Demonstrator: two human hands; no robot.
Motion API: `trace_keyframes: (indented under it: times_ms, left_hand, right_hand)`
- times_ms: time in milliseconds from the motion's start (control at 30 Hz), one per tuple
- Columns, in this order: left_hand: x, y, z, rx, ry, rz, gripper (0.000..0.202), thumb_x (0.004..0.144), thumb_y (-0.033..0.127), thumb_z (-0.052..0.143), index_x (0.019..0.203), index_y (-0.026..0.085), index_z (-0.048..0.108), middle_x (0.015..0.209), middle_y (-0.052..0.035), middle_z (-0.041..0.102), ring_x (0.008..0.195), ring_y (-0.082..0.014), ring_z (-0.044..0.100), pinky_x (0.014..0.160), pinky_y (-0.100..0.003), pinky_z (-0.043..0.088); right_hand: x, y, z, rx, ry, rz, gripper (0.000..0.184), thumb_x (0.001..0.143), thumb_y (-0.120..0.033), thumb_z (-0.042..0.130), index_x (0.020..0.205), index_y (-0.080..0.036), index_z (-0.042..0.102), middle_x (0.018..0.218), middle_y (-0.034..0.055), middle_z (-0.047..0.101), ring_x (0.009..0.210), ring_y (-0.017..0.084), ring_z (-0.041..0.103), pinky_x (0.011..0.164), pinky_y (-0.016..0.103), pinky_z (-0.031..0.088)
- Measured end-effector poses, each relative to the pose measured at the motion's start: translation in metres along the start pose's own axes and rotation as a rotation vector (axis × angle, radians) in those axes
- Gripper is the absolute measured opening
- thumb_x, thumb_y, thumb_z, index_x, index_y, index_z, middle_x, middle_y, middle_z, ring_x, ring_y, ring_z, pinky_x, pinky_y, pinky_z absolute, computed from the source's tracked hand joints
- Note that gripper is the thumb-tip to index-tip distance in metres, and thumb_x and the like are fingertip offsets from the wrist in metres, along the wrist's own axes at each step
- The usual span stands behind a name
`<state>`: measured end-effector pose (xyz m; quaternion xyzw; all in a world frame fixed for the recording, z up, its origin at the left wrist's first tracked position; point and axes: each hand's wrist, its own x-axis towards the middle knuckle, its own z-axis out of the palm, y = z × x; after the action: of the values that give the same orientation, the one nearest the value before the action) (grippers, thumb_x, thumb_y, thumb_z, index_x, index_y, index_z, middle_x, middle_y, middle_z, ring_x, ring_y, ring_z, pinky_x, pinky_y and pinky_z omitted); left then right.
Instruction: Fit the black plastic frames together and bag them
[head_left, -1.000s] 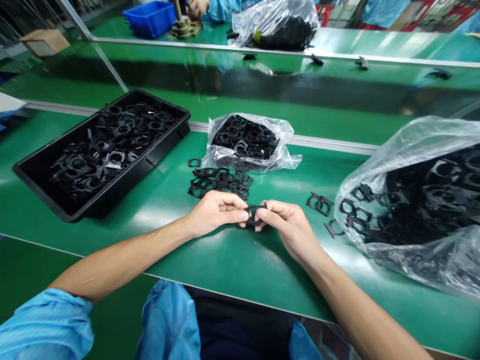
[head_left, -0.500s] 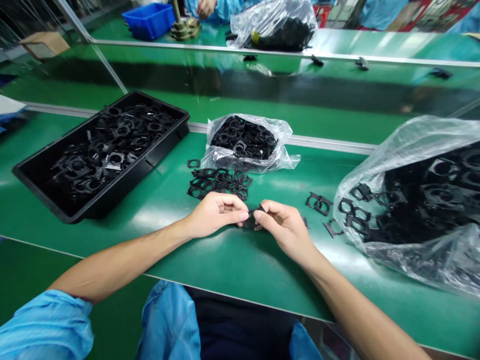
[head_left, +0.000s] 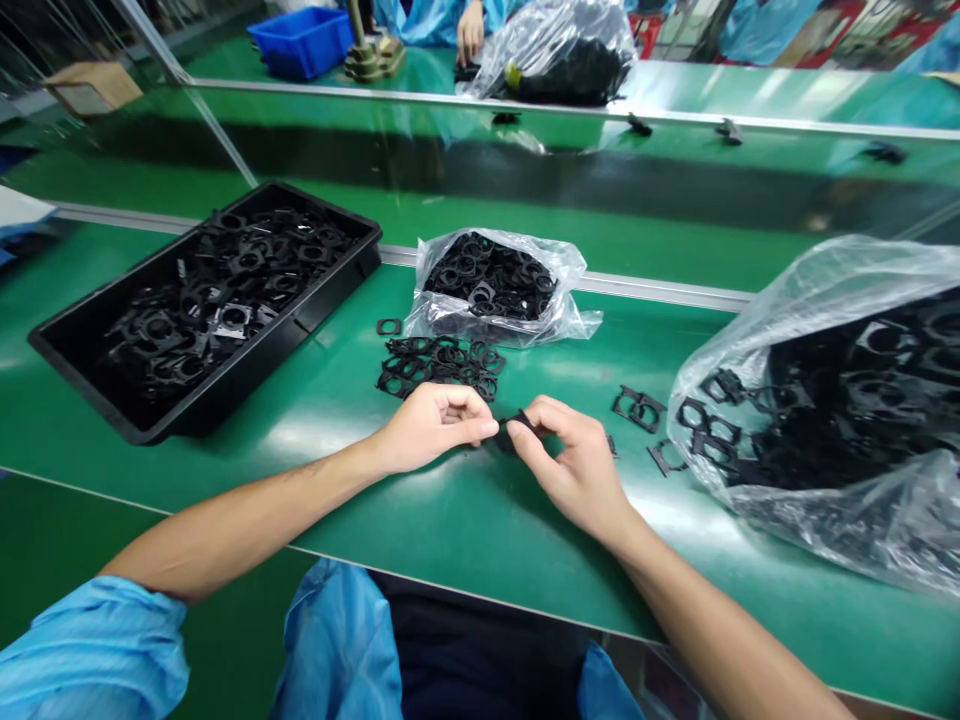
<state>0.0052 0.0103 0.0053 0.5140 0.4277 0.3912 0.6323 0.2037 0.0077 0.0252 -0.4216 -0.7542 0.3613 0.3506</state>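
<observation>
My left hand (head_left: 431,428) and my right hand (head_left: 574,465) meet over the green table (head_left: 465,520), both pinching one small black plastic part (head_left: 512,432) between their fingertips. Just beyond the hands lies a loose pile of black ring-shaped parts (head_left: 439,364). Behind that pile sits a small clear bag (head_left: 495,285) full of the same parts. A few black frame parts (head_left: 640,406) lie to the right of my right hand.
A black tray (head_left: 90,365) with several black parts stands at the left. A large clear bag (head_left: 825,400) of black parts fills the right side. Across the far belt are a blue bin (head_left: 300,38), another bag (head_left: 559,50) and a co-worker's hand (head_left: 470,28).
My right hand has curled its fingers tighter round the part and turned it; the part shows less than before. The co-worker's hand at the back moved right, toward the far bag.
</observation>
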Motion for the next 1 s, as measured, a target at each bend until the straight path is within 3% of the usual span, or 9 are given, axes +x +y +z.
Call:
trace_keyframes:
  times_ms: [167, 300, 400, 567, 700, 867, 1000]
  left_hand:
    - [-0.0028, -0.0024, 0.002, -0.018, -0.025, 0.064, 0.034, 0.075, 0.039, 0.085, 0.093, 0.013, 0.074, 0.078, -0.0031, 0.07, 0.07, -0.0114, 0.063, 0.068, -0.023, 0.053]
    - [-0.0018, -0.0028, 0.0008, -0.048, 0.002, 0.041, 0.032, 0.076, 0.039, 0.084, 0.088, 0.012, 0.072, 0.077, -0.0036, 0.071, 0.066, -0.0119, 0.065, 0.066, -0.024, 0.055]
    - [-0.0007, -0.0037, -0.0002, -0.103, 0.035, 0.034, 0.033, 0.076, 0.04, 0.084, 0.087, 0.012, 0.069, 0.081, -0.0043, 0.073, 0.069, -0.0136, 0.069, 0.071, -0.026, 0.058]
    - [-0.0018, -0.0041, 0.0013, -0.072, 0.072, 0.071, 0.033, 0.074, 0.037, 0.086, 0.09, 0.014, 0.068, 0.08, -0.002, 0.069, 0.073, -0.0104, 0.065, 0.07, -0.02, 0.054]
    - [-0.003, -0.0027, 0.0021, -0.012, 0.03, 0.069, 0.033, 0.075, 0.04, 0.085, 0.089, 0.013, 0.07, 0.077, -0.0023, 0.068, 0.068, -0.01, 0.062, 0.065, -0.02, 0.052]
    - [-0.001, -0.0044, 0.0003, -0.069, 0.039, 0.066, 0.037, 0.076, 0.045, 0.084, 0.086, 0.013, 0.067, 0.075, -0.0022, 0.07, 0.067, -0.0123, 0.067, 0.067, -0.024, 0.056]
    - [0.0002, -0.006, -0.0005, -0.102, 0.054, 0.079, 0.041, 0.077, 0.048, 0.083, 0.087, 0.014, 0.064, 0.076, -0.0022, 0.07, 0.067, -0.0131, 0.069, 0.069, -0.025, 0.057]
  right_hand:
    - [0.0006, 0.0012, 0.0001, 0.062, -0.082, 0.062, 0.035, 0.094, -0.03, 0.059, 0.063, -0.022, 0.045, 0.062, -0.0024, 0.045, 0.061, 0.014, 0.042, 0.061, 0.028, 0.036]
    - [0.0021, 0.0012, 0.002, 0.235, -0.132, 0.157, 0.031, 0.09, -0.043, 0.069, 0.073, -0.02, 0.06, 0.072, 0.0003, 0.058, 0.065, 0.014, 0.053, 0.062, 0.027, 0.045]
    - [0.0022, 0.0029, 0.0035, 0.289, -0.127, 0.176, 0.026, 0.086, -0.045, 0.075, 0.085, -0.019, 0.068, 0.084, 0.0036, 0.065, 0.071, 0.016, 0.061, 0.067, 0.028, 0.051]
    - [0.0014, 0.0072, 0.0018, 0.149, -0.066, 0.137, 0.032, 0.095, -0.04, 0.064, 0.071, -0.02, 0.059, 0.07, 0.0008, 0.057, 0.068, 0.015, 0.054, 0.065, 0.028, 0.045]
    - [0.0018, 0.0062, 0.0007, 0.079, -0.091, 0.106, 0.039, 0.097, -0.041, 0.06, 0.065, -0.02, 0.051, 0.063, -0.0011, 0.051, 0.064, 0.014, 0.047, 0.063, 0.027, 0.04]
    - [0.0019, 0.0041, 0.0026, 0.231, -0.103, 0.168, 0.032, 0.09, -0.047, 0.069, 0.074, -0.021, 0.059, 0.075, 0.002, 0.061, 0.069, 0.016, 0.056, 0.065, 0.028, 0.048]
    - [0.0013, 0.0058, 0.0034, 0.283, -0.033, 0.18, 0.021, 0.087, -0.04, 0.072, 0.084, -0.021, 0.065, 0.086, 0.0043, 0.067, 0.074, 0.017, 0.063, 0.069, 0.029, 0.052]
